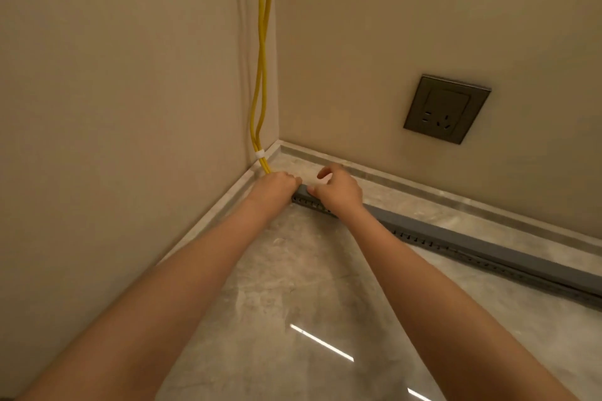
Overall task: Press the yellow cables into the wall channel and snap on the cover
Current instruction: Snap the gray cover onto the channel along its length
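Note:
Two yellow cables [260, 81] hang down the room corner, bound by a white tie [260, 153] just above the floor. They run under my left hand [277, 184], which is closed at the left end of the grey slotted channel [420, 239]. A grey cover [488, 246] lies along the top of the channel on the floor. My right hand [338, 190] rests on the cover's left end, thumb pressing on top, index finger raised. The cable stretch inside the channel is hidden.
The channel lies on a glossy marble floor [293, 286], a little away from the right wall's skirting [423, 189]. A dark wall socket [446, 107] sits on the right wall. The left wall's skirting [211, 215] runs beside my left forearm.

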Demonstrator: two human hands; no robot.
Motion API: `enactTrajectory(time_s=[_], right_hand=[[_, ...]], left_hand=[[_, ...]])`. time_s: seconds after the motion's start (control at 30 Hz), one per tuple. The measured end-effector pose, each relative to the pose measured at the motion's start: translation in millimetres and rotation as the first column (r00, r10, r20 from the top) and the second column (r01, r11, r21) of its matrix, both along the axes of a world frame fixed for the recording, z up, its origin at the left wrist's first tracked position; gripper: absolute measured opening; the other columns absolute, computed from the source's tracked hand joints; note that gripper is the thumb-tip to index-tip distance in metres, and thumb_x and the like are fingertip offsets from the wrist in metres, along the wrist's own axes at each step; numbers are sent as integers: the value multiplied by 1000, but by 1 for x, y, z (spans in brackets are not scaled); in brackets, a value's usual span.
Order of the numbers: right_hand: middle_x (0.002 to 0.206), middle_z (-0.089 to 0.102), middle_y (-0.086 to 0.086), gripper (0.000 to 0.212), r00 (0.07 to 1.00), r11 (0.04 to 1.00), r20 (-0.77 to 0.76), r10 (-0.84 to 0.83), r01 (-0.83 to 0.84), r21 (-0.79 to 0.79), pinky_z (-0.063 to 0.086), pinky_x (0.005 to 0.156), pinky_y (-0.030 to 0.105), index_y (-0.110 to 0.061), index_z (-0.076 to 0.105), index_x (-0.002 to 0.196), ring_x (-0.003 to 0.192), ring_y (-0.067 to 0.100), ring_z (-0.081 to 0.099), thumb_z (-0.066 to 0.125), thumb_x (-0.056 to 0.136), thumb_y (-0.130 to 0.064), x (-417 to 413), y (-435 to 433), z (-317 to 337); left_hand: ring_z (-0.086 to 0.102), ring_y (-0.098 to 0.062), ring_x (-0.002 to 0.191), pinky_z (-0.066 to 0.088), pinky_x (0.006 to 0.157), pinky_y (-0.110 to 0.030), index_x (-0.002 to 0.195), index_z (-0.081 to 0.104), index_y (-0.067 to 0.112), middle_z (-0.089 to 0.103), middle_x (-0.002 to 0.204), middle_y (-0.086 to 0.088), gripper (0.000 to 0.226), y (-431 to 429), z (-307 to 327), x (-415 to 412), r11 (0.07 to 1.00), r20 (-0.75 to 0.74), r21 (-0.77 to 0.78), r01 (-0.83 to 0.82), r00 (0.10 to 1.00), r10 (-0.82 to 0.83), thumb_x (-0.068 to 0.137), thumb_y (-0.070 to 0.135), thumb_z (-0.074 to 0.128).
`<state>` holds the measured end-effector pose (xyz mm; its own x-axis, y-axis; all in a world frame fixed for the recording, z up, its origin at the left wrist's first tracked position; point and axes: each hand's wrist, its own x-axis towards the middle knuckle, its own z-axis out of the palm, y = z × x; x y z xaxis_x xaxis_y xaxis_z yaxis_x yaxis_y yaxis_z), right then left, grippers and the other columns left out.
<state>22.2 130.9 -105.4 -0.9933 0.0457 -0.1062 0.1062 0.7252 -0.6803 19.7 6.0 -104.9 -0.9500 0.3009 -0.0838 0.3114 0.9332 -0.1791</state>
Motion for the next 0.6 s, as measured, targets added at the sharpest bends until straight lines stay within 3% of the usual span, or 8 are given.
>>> enactTrajectory(time_s=[0.13,0.27,0.33,0.47,0.6], right_hand=[[104,66,11,19,974,994,-199,109,-109,9,43,83,28,-12,72,103,99,25,61,64,87,-18,16,6,-7],[118,67,9,34,974,984,-150,169,-175,-27,45,95,26,-8,67,117,109,21,61,70,83,-14,18,21,-6],[119,67,10,37,973,982,-139,184,-187,-10,47,98,29,-7,65,118,111,22,61,70,83,-14,18,23,-6],[112,63,14,29,960,979,-199,197,-182,94,43,91,30,-4,68,112,107,28,56,68,84,-12,17,19,-14],[108,63,16,23,949,975,-238,206,-179,129,39,87,29,-3,71,107,107,29,53,64,86,-9,19,16,-13]], left_hand=[[53,-28,118,44,96,-39,125,48,5,54,127,-14,32,-5,-6,6,992,-19,123,17,1000,-15,93,6,47],[46,-26,126,41,101,-35,141,35,6,44,139,-13,44,-11,-12,10,985,-25,164,47,999,-44,97,9,42],[48,-27,123,39,98,-35,139,37,6,47,137,-14,42,-12,-8,7,982,12,184,47,999,-50,98,13,43],[56,-27,113,44,92,-37,129,52,9,61,123,-13,35,-12,1,-2,990,48,130,48,997,-55,95,14,47],[56,-26,115,43,91,-33,133,51,14,62,122,-11,38,-7,11,-5,999,63,43,8,998,-11,96,14,48]])
